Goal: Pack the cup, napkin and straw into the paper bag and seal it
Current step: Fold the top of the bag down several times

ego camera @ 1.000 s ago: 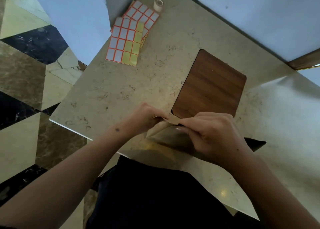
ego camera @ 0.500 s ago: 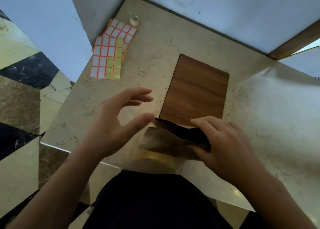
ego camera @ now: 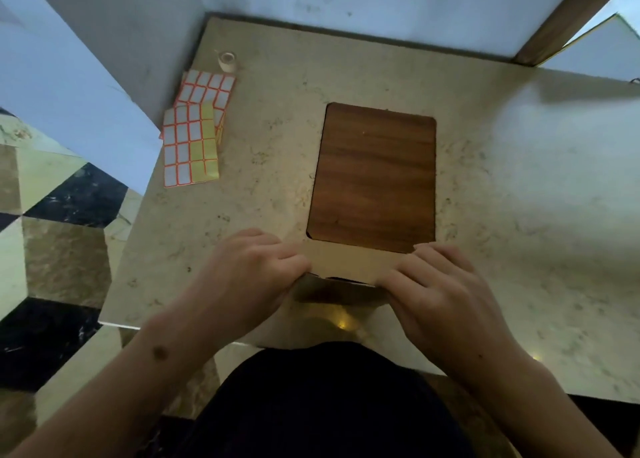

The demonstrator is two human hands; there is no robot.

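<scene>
**Now: bag flap held at both ends**

Now the bag [ego camera: 349, 267] is seen low in the centre of the frame, lying on the table [ego camera: 519, 215] near its front edge, and it is flanked by both hands. A pale flap is stretched flat across the top of the bag, and beneath it a darker, shadowed part of the bag is shown, with a thin dark gap along the flap's lower edge. The left end of the flap is gripped by the left hand [ego camera: 249, 277], fingers curled tight at the paper's corner. The right end is held by the right hand [ego camera: 436, 284], fingers bent over the paper's edge and resting on it. What lies inside the bag cannot be told; cup, napkin and straw are not seen.

Just above the bag, at centre frame, a wood panel [ego camera: 374, 177] is set flat on the table, its lower edge overlapped by the flap. At upper left, two label sheets [ego camera: 192, 142] are laid overlapping, white and yellow labels edged in orange. Just above them a small tape roll [ego camera: 227, 61] is stood near the wall. Patterned floor tiles [ego camera: 65, 256] are shown at left, and dark clothing fills the bottom centre.
</scene>
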